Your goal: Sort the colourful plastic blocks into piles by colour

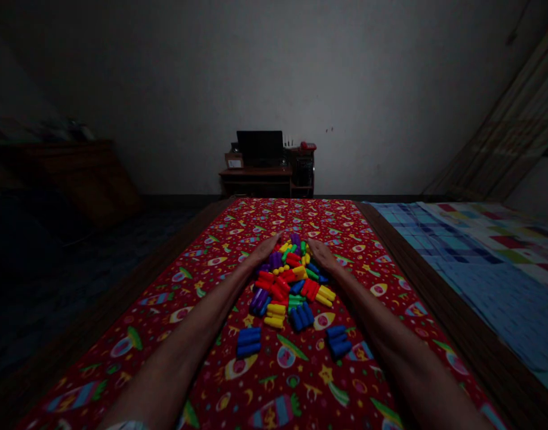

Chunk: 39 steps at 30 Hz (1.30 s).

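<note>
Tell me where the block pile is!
In the head view, the block pile lies on the red cloth, just right of centre, its far end between the left hand and right hand.

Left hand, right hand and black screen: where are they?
Left hand [268, 245], head view: middle of the hand.
Right hand [321, 254], head view: middle of the hand.
Black screen [259, 146], head view: middle of its front.

A red cloth [238, 224] printed with rockets and stars covers the table [408, 266], with brown strips showing along the left and right edges. Midway between those edges sits a heap of red, yellow, green, blue and purple plastic pieces [280, 288]; 2 blue pieces [249, 341] lie apart from it, nearer the near edge, 1 toward each side.
</note>
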### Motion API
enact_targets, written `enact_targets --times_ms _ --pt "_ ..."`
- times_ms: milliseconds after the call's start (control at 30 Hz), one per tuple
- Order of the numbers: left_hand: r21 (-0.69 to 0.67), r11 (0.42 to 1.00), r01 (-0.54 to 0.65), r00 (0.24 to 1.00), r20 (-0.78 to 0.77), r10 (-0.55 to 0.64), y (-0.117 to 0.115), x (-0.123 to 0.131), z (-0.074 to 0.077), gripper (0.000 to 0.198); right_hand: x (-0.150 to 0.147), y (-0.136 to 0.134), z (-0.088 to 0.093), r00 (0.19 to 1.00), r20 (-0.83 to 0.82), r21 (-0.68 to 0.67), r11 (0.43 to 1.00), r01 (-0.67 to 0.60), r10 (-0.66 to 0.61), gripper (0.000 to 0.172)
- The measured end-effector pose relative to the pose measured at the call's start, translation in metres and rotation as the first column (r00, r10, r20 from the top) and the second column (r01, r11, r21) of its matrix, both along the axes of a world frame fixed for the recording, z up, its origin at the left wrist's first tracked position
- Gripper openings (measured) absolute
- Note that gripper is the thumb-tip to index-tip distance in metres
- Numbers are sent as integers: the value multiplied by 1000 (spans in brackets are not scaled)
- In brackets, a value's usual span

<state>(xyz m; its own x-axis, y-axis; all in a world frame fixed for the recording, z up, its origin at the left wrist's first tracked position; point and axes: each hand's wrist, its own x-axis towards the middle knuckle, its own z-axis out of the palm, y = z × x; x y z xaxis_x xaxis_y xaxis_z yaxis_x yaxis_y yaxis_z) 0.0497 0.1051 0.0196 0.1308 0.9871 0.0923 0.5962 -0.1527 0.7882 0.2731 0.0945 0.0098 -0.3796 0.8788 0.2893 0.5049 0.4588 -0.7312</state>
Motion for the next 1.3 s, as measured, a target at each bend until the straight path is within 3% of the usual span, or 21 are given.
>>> enact_targets --times_ms 100,200,300,367,433,500,567,633,733,867,967,1033,1100,1167,1233,1300 --pt "-5 993 121 992 25 -121 -2 10 3 57 -12 -9 0 989 -78 -83 988 -132 125 71" --pt "21 980 199 980 15 -199 -16 3 14 55 1 -25 10 991 -64 -69 990 -121 116 74" --pt "95 966 241 967 -111 -230 -47 -19 25 66 32 -56 19 999 -2 -30 999 -36 36 73" --pt "151 958 245 952 -223 -208 -81 -36 27 71 57 -88 19 995 76 17 997 -71 70 69" --pt "190 924 332 892 -380 -243 -124 -50 21 72 77 -127 13 960 199 51 976 -213 199 74" --pt "184 856 483 779 -537 -324 -166 -56 9 72 90 -162 4 895 324 50 939 -341 308 84" --pt "180 770 612 664 -647 -376 -198 -54 -4 81 92 -184 -5 863 405 74 931 -359 301 90" --pt "193 728 658 604 -713 -357 -212 -44 -13 83 83 -189 -12 864 440 140 932 -335 244 92" --pt "260 756 601 626 -741 -243 -203 -22 -15 81 57 -168 -17 878 447 279 907 -315 168 89" --pt "277 820 501 674 -719 -169 -177 -1 -5 79 26 -133 -15 886 450 418 850 -321 114 79" --pt "310 843 439 739 -658 -143 -162 -2 1 74 23 -118 -14 916 392 464 841 -278 86 66" --pt "346 868 355 805 -586 -96 -151 -8 2 66 27 -109 -14 956 289 467 866 -180 43 58" --pt "364 908 208 879 -478 -9 -135 -14 -1 60 28 -98 -16 989 137 414 910 -3 -59 55" --pt "333 940 72 929 -364 58 -118 -17 -7 60 23 -87 -19 987 23 274 951 144 -156 58" --pt "283 958 50 961 -276 32 -103 -16 -15 61 15 -81 -21 984 -15 118 977 178 -178 66" --pt "248 964 95 976 -215 -41 -91 -16 -20 61 7 -78 -19 990 -48 32 991 132 -131 74"
